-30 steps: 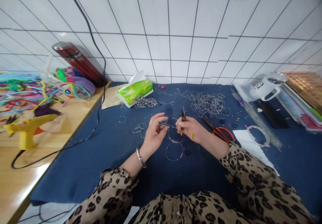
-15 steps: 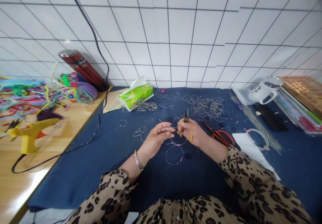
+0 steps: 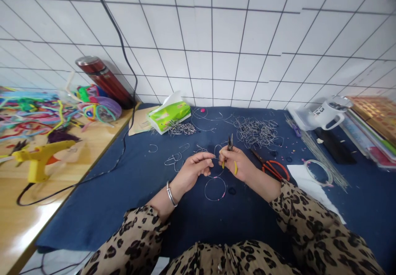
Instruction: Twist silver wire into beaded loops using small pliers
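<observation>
My left hand (image 3: 192,172) pinches a thin wire ring (image 3: 213,159) over the blue cloth (image 3: 123,192). My right hand (image 3: 239,163) is closed round small yellow-handled pliers (image 3: 229,143) whose dark jaws point up, and its fingertips also meet the wire. The two hands are almost touching. Just below them a finished wire ring with pink beads (image 3: 215,188) lies flat on the cloth. Both sleeves are leopard print, and a silver bangle sits on the left wrist.
A heap of bent wires (image 3: 255,130), orange scissors (image 3: 272,168), a tissue pack (image 3: 168,114), a white mug (image 3: 328,114) and straight wire rods (image 3: 318,155) lie around. On the wooden table left: a yellow glue gun (image 3: 40,157), pipe cleaners (image 3: 37,110), a red flask (image 3: 103,81), a black cable (image 3: 123,102).
The hands have stayed together on the wire, with the fingers shifting slightly along it. The camera has tilted a little, so the whole scene sits lower in the frame.
</observation>
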Available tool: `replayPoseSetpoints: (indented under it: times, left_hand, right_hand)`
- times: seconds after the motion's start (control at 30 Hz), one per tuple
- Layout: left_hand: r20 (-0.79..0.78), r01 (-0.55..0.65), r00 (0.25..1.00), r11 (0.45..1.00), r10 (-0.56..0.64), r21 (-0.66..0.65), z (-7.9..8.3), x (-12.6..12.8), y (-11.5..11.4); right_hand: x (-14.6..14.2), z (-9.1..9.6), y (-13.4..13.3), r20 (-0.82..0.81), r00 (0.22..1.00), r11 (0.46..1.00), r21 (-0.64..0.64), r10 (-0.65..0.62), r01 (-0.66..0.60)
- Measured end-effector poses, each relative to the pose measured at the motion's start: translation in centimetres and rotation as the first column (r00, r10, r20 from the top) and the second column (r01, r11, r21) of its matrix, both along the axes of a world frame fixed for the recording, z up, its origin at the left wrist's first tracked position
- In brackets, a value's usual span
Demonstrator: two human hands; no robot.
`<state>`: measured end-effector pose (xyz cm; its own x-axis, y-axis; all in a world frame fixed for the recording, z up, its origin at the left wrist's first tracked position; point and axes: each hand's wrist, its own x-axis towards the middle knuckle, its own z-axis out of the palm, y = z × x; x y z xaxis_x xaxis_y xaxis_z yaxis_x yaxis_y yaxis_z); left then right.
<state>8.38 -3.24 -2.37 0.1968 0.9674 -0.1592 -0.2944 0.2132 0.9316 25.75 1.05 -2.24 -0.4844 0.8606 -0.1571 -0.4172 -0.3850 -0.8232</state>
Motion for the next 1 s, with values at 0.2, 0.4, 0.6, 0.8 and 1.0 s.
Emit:
replayPoseSetpoints:
  times: [0.2,0.4,0.6,0.8,1.0]
  left_hand:
    - [-0.013,0.034,0.999,0.999,-0.034,-0.008,-0.33,-0.21,0.04]
    - [-0.028,0.069,0.997,0.997,-0.070,-0.029,-0.44,-0.36,0.10]
    - [-0.056,0.077,0.995,0.996,-0.079,-0.041,-0.50,-0.24,0.14]
    - [-0.077,0.053,0.995,0.998,-0.055,-0.031,-0.71,-0.17,0.15]
    - [-0.089,-0.002,0.996,1.000,0.003,0.007,-0.50,-0.14,0.14]
  right_hand:
    - [-0.05,-0.17,-0.05,0.011,1.000,1.000,0.007,0.011,-0.011]
    - [-0.11,-0.44,-0.10,0.009,1.000,1.000,0.013,0.020,-0.020]
    - [-0.16,-0.63,-0.11,0.007,1.000,1.000,0.004,0.010,-0.010]
    - [-0.14,-0.66,-0.07,0.032,0.999,1.000,0.005,0.007,-0.008]
    - [0.09,-0.26,0.20,0.244,0.967,0.991,0.125,-0.075,0.046]
